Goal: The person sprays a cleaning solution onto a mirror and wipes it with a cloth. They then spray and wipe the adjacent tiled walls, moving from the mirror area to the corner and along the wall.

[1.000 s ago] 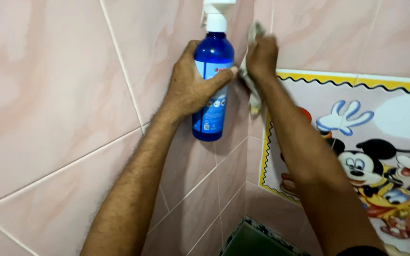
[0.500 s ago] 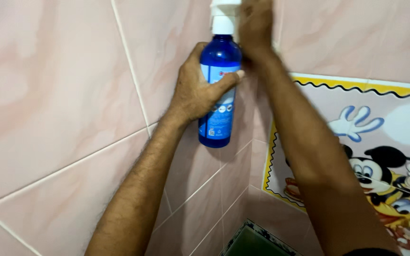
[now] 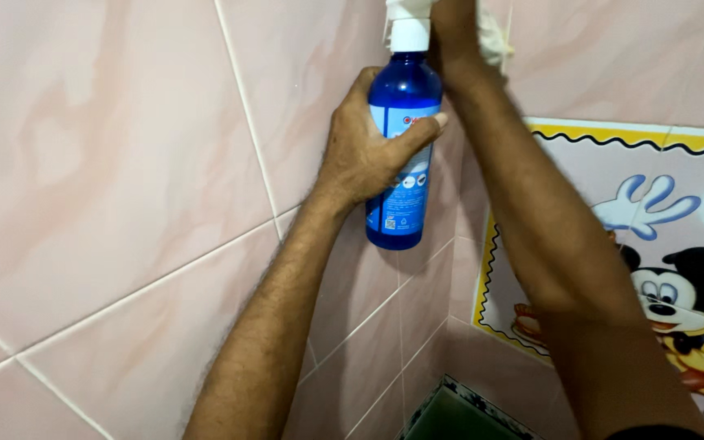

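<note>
Gripping a blue spray bottle (image 3: 402, 138) upright, the left hand (image 3: 368, 151) is closed around it; the right hand (image 3: 454, 24) clutches a pale cloth (image 3: 495, 37) in the wall's corner

The spray bottle (image 3: 405, 147) is translucent blue plastic with a white neck and spray head at the top, cut off by the frame's upper edge. It stands upright in the air, close against the pink wall corner (image 3: 442, 269), its flat base pointing down. A pale label with small print wraps its lower body. The cloth (image 3: 495, 37) is whitish and crumpled, just right of the bottle's white top, pressed against the wall tiles.
</note>
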